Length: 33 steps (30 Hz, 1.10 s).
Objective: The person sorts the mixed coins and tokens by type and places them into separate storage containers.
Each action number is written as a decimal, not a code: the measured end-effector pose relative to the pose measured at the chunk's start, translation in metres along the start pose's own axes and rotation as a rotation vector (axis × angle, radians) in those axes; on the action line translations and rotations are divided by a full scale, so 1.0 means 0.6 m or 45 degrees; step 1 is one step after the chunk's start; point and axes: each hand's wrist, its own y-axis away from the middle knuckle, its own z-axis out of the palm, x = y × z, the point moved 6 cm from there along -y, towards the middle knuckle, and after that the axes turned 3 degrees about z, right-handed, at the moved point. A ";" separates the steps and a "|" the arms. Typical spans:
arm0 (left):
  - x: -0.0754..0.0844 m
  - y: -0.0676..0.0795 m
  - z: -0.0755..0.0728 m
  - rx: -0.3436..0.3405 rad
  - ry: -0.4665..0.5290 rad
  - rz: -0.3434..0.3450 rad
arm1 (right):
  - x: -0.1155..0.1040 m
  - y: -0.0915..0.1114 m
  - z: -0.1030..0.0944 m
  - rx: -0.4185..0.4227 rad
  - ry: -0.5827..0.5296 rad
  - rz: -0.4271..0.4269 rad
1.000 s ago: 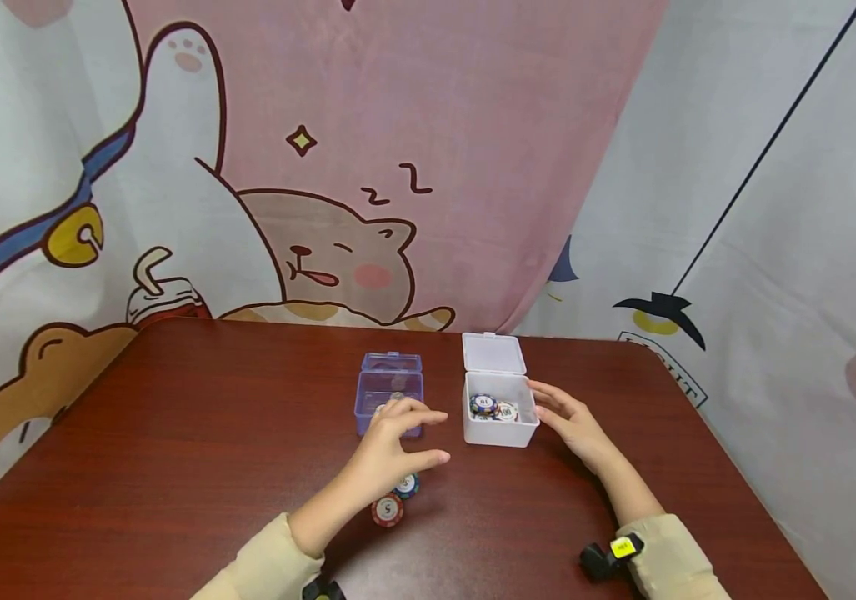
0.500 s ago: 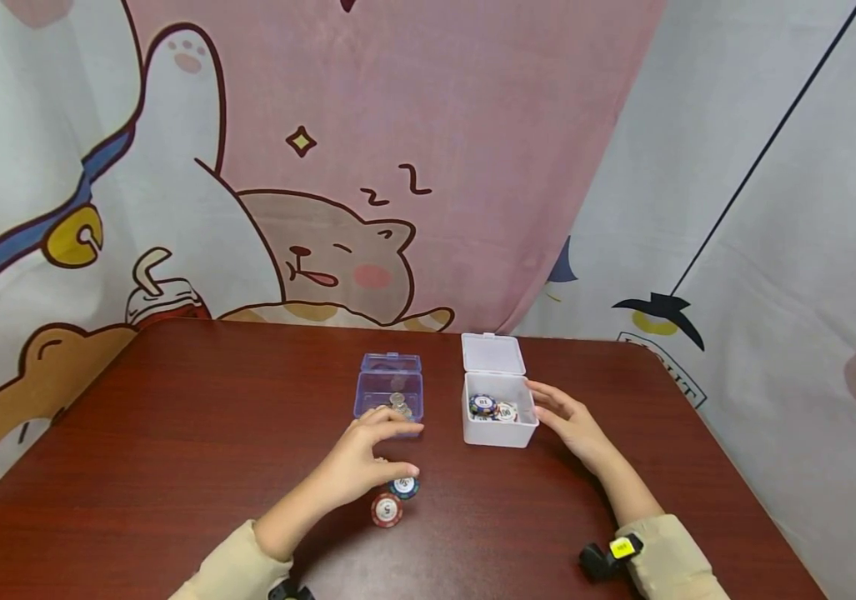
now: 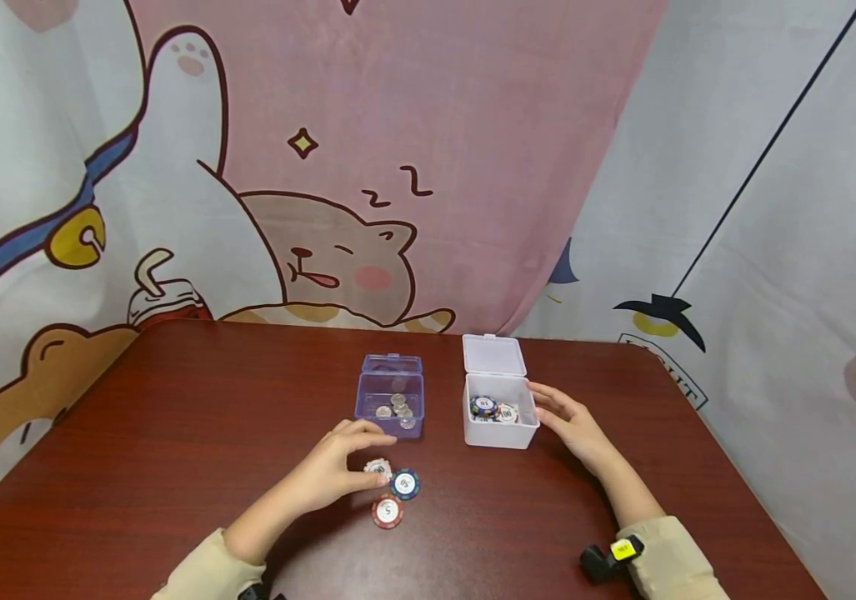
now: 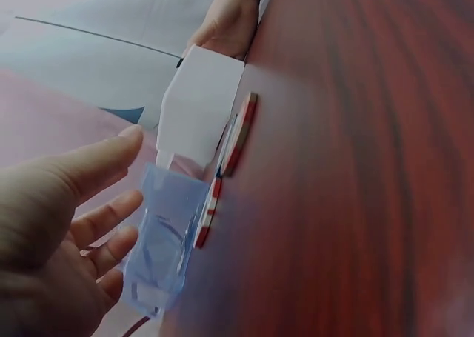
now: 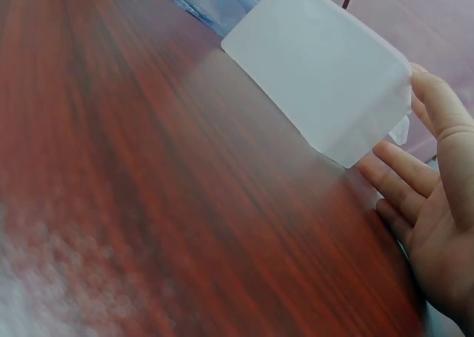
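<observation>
My left hand (image 3: 326, 467) hovers over the table beside a white poker chip (image 3: 377, 468), thumb and fingers apart. Its thumb tip overlaps that chip in the head view; the left wrist view shows nothing in the hand (image 4: 63, 218). A blue-green chip marked 50 (image 3: 404, 483) and a red chip marked 5 (image 3: 387, 512) lie flat close by. On the right, my right hand (image 3: 576, 429) rests its fingertips against the side of a white plastic box (image 3: 501, 436), lid up. Inside are several poker chips (image 3: 484, 406).
Left of the white box stands a translucent blue box (image 3: 367, 408) with its lid up and several silver coins (image 3: 399, 404) inside. Both boxes sit toward the back of the dark red-brown table (image 3: 232, 400). A patterned curtain (image 3: 518, 125) hangs behind the table's far edge.
My left hand has moved left and toward me, from above the blue box's front to beside the white chip, uncovering the coins and chips. My right hand stays at the white box.
</observation>
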 end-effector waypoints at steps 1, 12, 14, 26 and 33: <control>-0.003 0.002 -0.001 -0.012 -0.001 -0.004 | 0.001 0.000 0.000 0.001 -0.001 -0.001; -0.027 0.014 0.005 -0.127 0.048 -0.045 | 0.034 -0.010 -0.008 0.000 -0.019 -0.021; -0.031 0.014 0.007 -0.139 0.067 -0.052 | 0.042 -0.012 -0.009 0.005 -0.009 -0.022; -0.050 0.012 0.023 -0.176 0.067 -0.098 | 0.051 -0.014 -0.012 0.023 0.029 -0.011; -0.051 0.008 0.031 -0.168 -0.039 -0.108 | 0.048 -0.014 -0.010 0.004 0.027 -0.055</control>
